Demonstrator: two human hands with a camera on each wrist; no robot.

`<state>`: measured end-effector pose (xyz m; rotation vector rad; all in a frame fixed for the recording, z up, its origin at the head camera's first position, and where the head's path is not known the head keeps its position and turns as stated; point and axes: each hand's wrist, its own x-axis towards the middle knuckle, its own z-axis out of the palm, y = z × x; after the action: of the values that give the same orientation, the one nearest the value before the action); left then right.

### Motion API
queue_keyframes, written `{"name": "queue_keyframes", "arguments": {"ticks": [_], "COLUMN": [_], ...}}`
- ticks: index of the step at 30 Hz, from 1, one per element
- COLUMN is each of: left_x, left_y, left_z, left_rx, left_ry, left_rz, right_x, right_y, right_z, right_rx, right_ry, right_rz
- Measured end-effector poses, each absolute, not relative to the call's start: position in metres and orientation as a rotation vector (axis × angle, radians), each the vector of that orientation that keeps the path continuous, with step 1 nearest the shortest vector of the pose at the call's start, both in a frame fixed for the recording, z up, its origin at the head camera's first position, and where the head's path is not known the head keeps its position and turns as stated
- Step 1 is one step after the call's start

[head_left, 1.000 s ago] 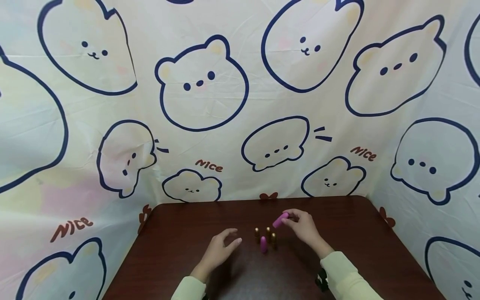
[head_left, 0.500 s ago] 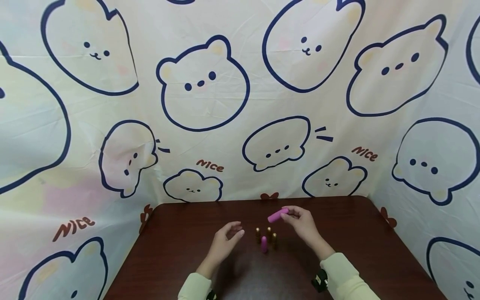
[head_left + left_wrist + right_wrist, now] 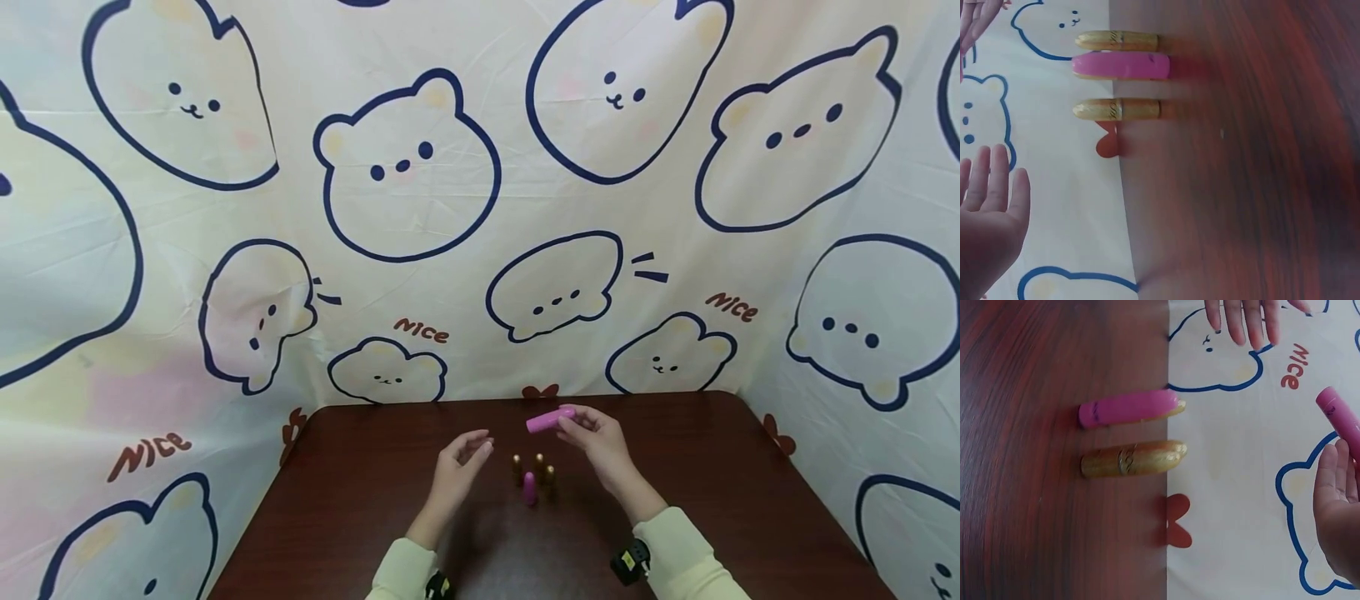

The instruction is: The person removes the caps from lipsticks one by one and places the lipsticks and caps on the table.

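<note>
My right hand (image 3: 602, 446) pinches a pink lipstick tube (image 3: 543, 422) between thumb and fingers, above the table's far part. The tube slants, its lower end toward the left; in the right wrist view this pink lipstick tube (image 3: 1340, 419) runs partly out of frame. My left hand (image 3: 456, 471) is raised to the left, holding nothing, its fingers loosely extended (image 3: 999, 178). Between and below the hands stand a second pink lipstick tube (image 3: 530, 489) and three gold lipstick tubes, upright and close together: a left one (image 3: 517, 468), a back one (image 3: 540, 465) and a right one (image 3: 551, 477).
The dark brown wooden table (image 3: 360, 500) reaches back to a pale cloth (image 3: 465, 292) printed with bear outlines, which also hangs along both sides. A small black device (image 3: 630, 562) is worn on the right wrist, another (image 3: 437, 586) on the left.
My right hand has lifted the pink lipstick tube slightly up and left, and the tube has turned nearer to level. My left hand has risen and come right. The standing tubes have stayed put.
</note>
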<state>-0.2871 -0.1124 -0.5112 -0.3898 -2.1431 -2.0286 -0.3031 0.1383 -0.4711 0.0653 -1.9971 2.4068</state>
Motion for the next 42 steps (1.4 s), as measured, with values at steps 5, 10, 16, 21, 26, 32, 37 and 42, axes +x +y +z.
{"name": "queue_keyframes", "arguments": {"ticks": [5,10,16,21,26,32,37,42], "left_x": [-0.289,-0.292,-0.291,-0.291,-0.29,-0.287,-0.287,-0.286], "left_y": [-0.106,-0.098,-0.09,-0.084,-0.079,-0.071,-0.067,-0.064], "left_z": [-0.508,-0.504,-0.498,-0.494,-0.491,-0.486,-0.483,-0.48], "left_rx": [-0.379,-0.348,-0.321,-0.304,-0.313,-0.356,-0.336,-0.319], "left_ry": [-2.023,-1.91,-1.719,-1.606,-1.566,-1.532,-1.548,-1.587], "left_rz": [-2.18,-2.318,-2.508,-2.631,-2.674,-2.681,-2.68,-2.671], "right_x": [-0.3,-0.296,-0.293,-0.292,-0.29,-0.287,-0.286,-0.284], "right_y": [0.131,0.124,0.118,0.114,0.111,0.108,0.105,0.103], "right_z": [-0.466,-0.46,-0.459,-0.458,-0.457,-0.456,-0.456,-0.457], "right_rx": [0.043,0.034,0.026,0.054,0.036,0.036,0.066,0.079], "right_ry": [-1.914,-1.854,-1.723,-1.622,-1.6,-1.575,-1.573,-1.577], "right_rz": [2.49,2.547,2.665,2.744,2.777,2.805,2.809,2.809]}}
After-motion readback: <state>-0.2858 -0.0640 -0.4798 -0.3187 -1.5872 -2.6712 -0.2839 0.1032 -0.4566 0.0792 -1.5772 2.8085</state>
